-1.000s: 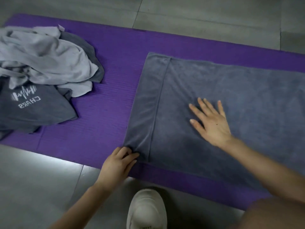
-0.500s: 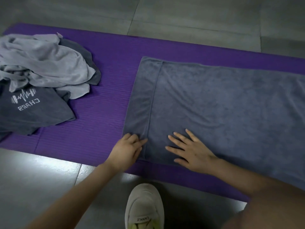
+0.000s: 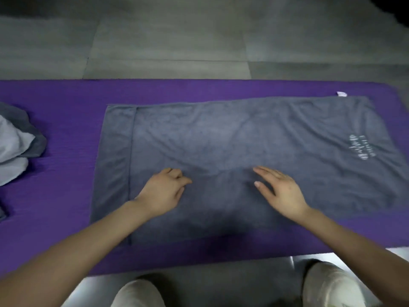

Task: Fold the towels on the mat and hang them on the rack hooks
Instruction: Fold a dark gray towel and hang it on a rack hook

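Left hand (image 3: 164,192), right hand (image 3: 281,191) on logo-printed towel (image 3: 243,134)

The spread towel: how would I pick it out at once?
Find the purple mat on the grey floor. The dark grey towel lies spread flat across its middle. Unlike the crumpled pile at the mat's left end, it shows a white logo.

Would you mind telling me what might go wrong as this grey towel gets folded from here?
1. Creases run across the grey towel between the left hand and the right hand; folding now would probably trap them.
2. The strip at its left end is already turned over, so the fold may come out uneven or bulky.
3. The towel pile sits close by on the purple mat; a wide sweep might snag it.
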